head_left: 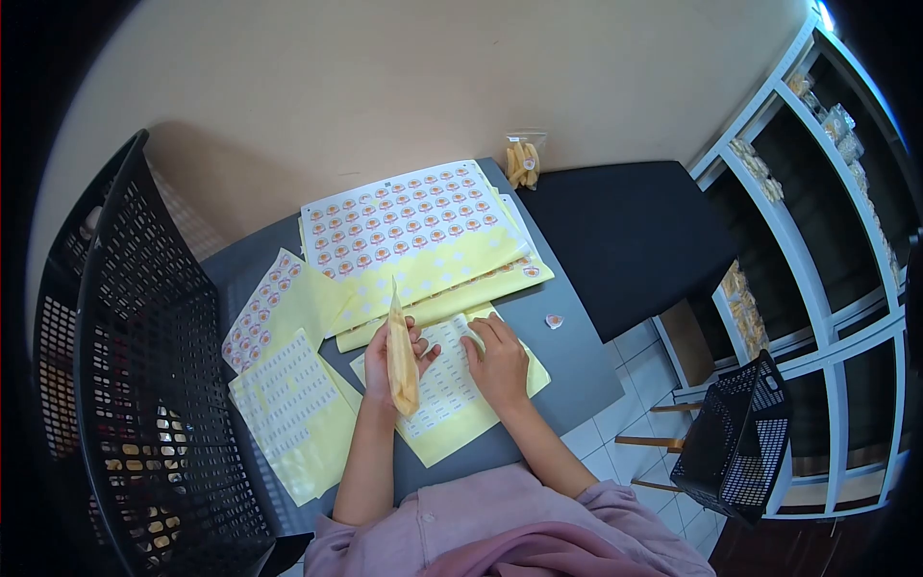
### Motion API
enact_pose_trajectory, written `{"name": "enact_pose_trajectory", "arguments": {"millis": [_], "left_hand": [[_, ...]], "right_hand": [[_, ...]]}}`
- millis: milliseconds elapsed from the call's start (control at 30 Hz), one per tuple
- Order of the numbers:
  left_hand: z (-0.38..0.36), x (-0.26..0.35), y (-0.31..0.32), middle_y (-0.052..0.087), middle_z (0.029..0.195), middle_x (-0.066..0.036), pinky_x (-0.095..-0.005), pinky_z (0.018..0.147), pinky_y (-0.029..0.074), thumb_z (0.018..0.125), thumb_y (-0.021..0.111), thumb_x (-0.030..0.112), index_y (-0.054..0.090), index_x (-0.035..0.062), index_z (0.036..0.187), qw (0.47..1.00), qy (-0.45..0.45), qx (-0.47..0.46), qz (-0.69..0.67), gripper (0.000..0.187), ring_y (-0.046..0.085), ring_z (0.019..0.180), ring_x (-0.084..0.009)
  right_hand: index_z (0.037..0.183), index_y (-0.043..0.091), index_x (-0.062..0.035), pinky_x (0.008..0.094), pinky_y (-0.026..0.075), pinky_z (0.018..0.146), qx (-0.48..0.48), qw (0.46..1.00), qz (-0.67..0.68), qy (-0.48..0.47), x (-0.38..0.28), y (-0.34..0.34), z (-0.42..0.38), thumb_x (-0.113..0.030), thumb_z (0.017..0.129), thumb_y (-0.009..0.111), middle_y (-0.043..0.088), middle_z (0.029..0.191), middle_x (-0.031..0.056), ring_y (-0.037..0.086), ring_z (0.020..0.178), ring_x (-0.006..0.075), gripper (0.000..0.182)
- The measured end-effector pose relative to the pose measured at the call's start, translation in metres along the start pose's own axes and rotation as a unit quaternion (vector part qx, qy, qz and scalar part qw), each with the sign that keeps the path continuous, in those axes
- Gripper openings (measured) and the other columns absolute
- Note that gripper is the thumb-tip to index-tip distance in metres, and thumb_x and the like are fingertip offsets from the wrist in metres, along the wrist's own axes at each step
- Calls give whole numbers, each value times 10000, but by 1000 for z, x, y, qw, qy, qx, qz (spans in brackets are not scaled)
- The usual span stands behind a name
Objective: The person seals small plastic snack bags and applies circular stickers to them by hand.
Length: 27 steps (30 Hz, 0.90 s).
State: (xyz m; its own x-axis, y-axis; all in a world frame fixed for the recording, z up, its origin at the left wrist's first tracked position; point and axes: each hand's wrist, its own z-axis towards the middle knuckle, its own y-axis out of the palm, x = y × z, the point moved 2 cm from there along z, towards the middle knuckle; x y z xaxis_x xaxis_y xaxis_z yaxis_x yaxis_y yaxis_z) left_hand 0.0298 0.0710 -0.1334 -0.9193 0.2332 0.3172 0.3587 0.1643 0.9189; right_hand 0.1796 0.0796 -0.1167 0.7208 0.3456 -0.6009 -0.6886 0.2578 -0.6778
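My left hand holds a clear snack bag on its edge, with pale yellow sticks inside. On a yellow-backed sheet of small printed labels rests my right hand, its fingers bent at the sheet's upper part; whether they pinch a label is too small to tell. Behind both hands lies a stack of sheets with round orange stickers. More sticker sheets and another small-label sheet are at the left.
A tall black basket with packed goods stands at the left. A filled snack bag leans by the wall. One sticker piece lies on the grey table. At the right are a black surface, shelves and another black basket.
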Motion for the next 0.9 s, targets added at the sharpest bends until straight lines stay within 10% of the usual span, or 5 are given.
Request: {"name": "enact_pose_trajectory", "arguments": {"millis": [267,433,633,733,900], "left_hand": [[-1,0,0,466,675,-20,-380,785,395,854,374,278,475,68,904,1000,4,3,8,238,467,597,-123],[-3,-2,3,488,724,-26,-366,808,400,857,364,272,467,65,952,999,3,8,46,250,493,671,-143],[-9,-4,17,423,974,-44,-281,832,380,824,454,123,381,55,1072,950,157,5,269,267,467,883,-146],[-15,-4,28,399,1009,-65,-245,765,443,792,502,-2,331,36,1082,844,272,16,462,339,462,938,-129],[-18,-5,33,392,1111,-102,-275,792,463,789,497,-36,306,27,1113,848,289,-10,444,382,437,1066,-180]], "right_hand": [[783,565,-29,423,395,850,5,1000,-3,-1,-2,2,2,-92,722,596,571,892,109,514,954,356,93],[770,559,-7,356,395,827,51,969,226,88,14,-4,4,-88,769,564,561,892,123,533,934,287,81],[766,556,15,279,384,796,115,925,346,109,-16,-43,21,-82,777,562,540,902,101,513,880,188,98],[759,566,7,280,386,785,92,932,345,61,-39,-48,28,-82,759,577,531,893,93,510,866,189,89],[764,614,-86,351,294,829,15,966,258,3,-61,-17,35,-165,697,632,516,903,40,459,897,207,105]]}}
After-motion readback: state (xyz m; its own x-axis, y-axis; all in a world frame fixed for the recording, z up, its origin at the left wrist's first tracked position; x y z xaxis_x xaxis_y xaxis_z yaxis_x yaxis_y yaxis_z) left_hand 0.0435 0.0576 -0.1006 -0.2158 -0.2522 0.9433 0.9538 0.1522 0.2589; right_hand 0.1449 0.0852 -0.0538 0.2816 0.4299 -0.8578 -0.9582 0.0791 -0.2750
